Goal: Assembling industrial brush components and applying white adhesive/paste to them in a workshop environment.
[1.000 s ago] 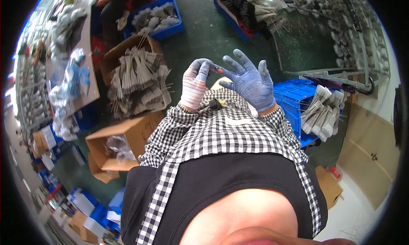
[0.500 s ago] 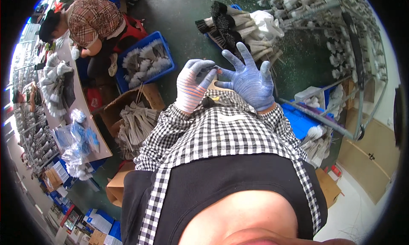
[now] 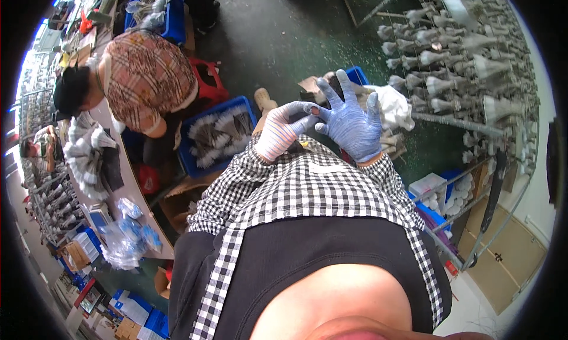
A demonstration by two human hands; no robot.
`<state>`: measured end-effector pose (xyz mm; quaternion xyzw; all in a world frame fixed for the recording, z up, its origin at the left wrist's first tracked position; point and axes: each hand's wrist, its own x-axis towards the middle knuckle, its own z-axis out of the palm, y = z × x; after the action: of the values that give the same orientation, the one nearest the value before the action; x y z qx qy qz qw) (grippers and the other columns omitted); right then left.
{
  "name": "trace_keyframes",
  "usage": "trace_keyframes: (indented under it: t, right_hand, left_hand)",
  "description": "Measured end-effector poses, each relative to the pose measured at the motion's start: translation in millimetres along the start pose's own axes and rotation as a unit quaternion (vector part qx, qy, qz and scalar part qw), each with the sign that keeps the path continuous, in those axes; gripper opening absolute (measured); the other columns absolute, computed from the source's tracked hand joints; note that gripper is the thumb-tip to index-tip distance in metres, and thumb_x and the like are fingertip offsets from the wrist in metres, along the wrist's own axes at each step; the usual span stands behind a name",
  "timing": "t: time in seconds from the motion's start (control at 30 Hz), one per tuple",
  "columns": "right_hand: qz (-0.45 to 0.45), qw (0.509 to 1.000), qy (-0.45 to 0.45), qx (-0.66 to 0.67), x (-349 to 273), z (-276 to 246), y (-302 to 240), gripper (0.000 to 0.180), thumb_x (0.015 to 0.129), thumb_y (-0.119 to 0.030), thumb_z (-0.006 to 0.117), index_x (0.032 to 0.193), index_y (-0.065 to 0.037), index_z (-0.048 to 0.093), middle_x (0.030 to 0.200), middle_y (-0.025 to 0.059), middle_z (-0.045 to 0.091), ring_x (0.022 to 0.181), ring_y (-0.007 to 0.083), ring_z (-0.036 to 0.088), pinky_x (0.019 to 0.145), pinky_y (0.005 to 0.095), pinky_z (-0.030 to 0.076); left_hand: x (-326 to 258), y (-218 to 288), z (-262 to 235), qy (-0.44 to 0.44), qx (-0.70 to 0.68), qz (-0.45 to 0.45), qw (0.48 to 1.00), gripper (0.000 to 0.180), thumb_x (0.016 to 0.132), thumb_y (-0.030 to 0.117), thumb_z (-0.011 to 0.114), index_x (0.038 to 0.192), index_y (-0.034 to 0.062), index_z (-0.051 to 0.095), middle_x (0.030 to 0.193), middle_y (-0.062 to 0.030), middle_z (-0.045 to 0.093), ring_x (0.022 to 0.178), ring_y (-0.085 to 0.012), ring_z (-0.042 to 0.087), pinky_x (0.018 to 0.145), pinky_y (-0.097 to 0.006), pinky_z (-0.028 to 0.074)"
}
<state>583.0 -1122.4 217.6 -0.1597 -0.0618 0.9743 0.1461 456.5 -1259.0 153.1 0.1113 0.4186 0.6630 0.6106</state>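
While a metal rack (image 3: 458, 124) spaces pale bundles (image 3: 494, 109) in rows, apparently to keep their flared ends uncrushed, the tabletop (image 3: 133, 189) serves a co-worker (image 3: 148, 74) bent over it. Beside that person, a blue crate (image 3: 186, 155) gathers white-tipped bundles, probably for easy reach. The right hand (image 3: 354, 124) fans wide inside its blue knit glove (image 3: 364, 140), seemingly isolating the index finger; the left hand (image 3: 288, 124) pinches that gloved fingertip, beside a tiny pinkish spot (image 3: 315, 110), too small to identify.
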Motion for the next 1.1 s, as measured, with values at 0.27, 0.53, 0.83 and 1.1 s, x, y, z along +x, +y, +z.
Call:
trace_keyframes:
  t: [0.27,0.53,0.83,1.1]
  right_hand:
    - [-0.044,0.992,0.015,-0.119,-9.1,-3.6,6.0,0.087,0.091,-0.068,0.050,0.158,-0.025,0.016,0.160,0.0180,0.023,0.125,0.0453,0.050,0.091,0.0531,0.054]
    - [-0.091,0.983,-0.090,-0.135,-5.4,13.2,-1.1,0.085,0.094,-0.069,0.041,0.159,-0.027,0.007,0.162,0.0174,0.016,0.139,0.0483,0.035,0.102,0.0633,0.045]
    - [-0.022,0.995,0.034,-0.088,56.9,23.7,-3.7,0.080,0.090,-0.077,0.039,0.155,-0.031,0.027,0.161,0.0143,0.023,0.139,0.0532,0.030,0.107,0.0720,0.031]
    - [0.028,0.995,0.065,-0.066,70.4,22.1,38.0,0.086,0.088,-0.080,0.035,0.157,-0.029,0.023,0.162,0.0166,0.019,0.144,0.0533,0.017,0.113,0.0728,0.013]
  left_hand:
    - [8.4,19.7,-7.9,-0.025,0.462,0.262,0.847,0.014,0.079,0.009,0.078,0.092,0.0083,0.074,0.079,-0.0096,0.070,0.070,-0.0231,0.069,0.063,-0.030,0.054]
    - [17.5,20.7,10.7,-0.073,0.256,0.187,0.946,0.029,0.079,-0.001,0.074,0.105,0.0069,0.067,0.092,-0.0087,0.070,0.086,-0.0198,0.070,0.076,-0.033,0.056]
    - [-5.0,46.7,-60.4,0.002,-0.486,0.030,0.873,0.090,0.091,0.071,0.045,0.155,0.0099,0.027,0.158,-0.0194,0.028,0.148,-0.0359,0.023,0.121,-0.055,0.018]
    - [-40.1,38.4,-84.3,0.010,-0.608,0.098,0.788,0.098,0.088,0.076,0.044,0.153,0.0037,0.029,0.161,-0.0183,0.022,0.149,-0.0348,0.019,0.122,-0.053,0.013]
